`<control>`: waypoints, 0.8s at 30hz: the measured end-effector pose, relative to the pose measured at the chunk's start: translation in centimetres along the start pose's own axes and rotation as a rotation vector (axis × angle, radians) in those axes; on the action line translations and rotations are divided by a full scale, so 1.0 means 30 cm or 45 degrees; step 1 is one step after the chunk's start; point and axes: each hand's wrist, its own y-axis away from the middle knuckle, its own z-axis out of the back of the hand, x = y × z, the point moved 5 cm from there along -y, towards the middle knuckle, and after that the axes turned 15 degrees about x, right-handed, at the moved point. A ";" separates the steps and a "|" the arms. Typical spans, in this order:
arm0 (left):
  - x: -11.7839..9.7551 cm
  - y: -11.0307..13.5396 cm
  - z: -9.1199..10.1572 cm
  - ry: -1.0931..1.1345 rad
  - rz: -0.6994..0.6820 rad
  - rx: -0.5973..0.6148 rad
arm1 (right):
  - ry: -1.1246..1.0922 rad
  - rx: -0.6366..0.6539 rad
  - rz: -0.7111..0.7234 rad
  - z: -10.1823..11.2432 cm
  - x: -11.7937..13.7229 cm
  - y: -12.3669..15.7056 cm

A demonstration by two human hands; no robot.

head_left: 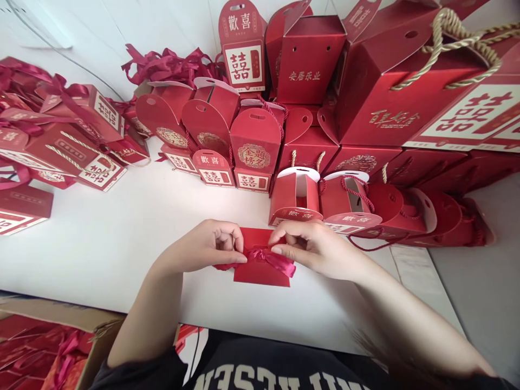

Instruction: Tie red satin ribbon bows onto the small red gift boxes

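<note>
Where the white counter (122, 238) meets its near edge, a flat red card box (260, 277) lies steady under both hands, so the glossy satin ribbon (278, 260) across it can be pinched: left hand (207, 246) and right hand (314, 249) each nip a loop, fingers pressed together. Stiff red gift boxes (255, 141) crowd the far edge.

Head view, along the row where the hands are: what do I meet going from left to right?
red box at the left edge → left hand → ribbon bow → right hand → round-flap boxes lying on their sides
</note>
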 end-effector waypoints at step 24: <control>0.026 -0.034 0.055 -0.034 -0.100 -0.133 | 0.190 -0.087 -0.284 0.022 -0.038 0.010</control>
